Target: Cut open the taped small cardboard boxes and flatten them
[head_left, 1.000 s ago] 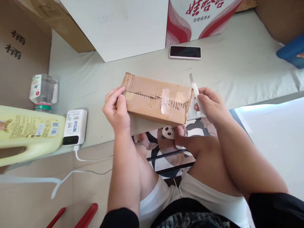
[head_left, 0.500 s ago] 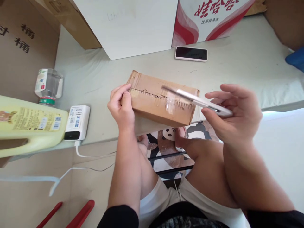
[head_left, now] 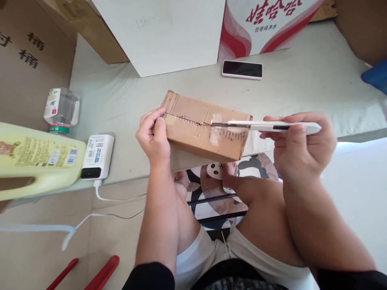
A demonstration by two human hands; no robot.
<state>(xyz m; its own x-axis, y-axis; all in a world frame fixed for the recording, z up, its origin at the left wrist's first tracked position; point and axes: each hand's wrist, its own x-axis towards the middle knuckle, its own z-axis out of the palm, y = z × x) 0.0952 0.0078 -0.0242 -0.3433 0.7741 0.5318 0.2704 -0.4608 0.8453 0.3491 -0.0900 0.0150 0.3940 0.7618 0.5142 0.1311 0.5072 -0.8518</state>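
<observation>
A small brown cardboard box (head_left: 193, 137) lies at a slant near the table's front edge, a ragged perforated seam running along its top. Clear tape (head_left: 215, 135) crosses that seam toward the right. My left hand (head_left: 154, 135) grips the box's left end, thumb in front and fingers over the top edge. In my right hand (head_left: 302, 141) is a white utility knife (head_left: 272, 126), held between thumb and fingers. Its blade is out and points left, the tip at the seam beside the tape. Whether the tip has gone into the cardboard I cannot tell.
Behind the box stand a large white box (head_left: 175, 36) and a red-and-white carton (head_left: 269, 28), with a phone (head_left: 242, 69) before them. At left are a clear bottle (head_left: 62, 106), a yellow jug (head_left: 39, 157) and a white power bank (head_left: 98, 157) with a cable.
My right hand has turned the utility knife nearly level and brought its blade tip to the seam by the tape. The box and my left hand stay almost still.
</observation>
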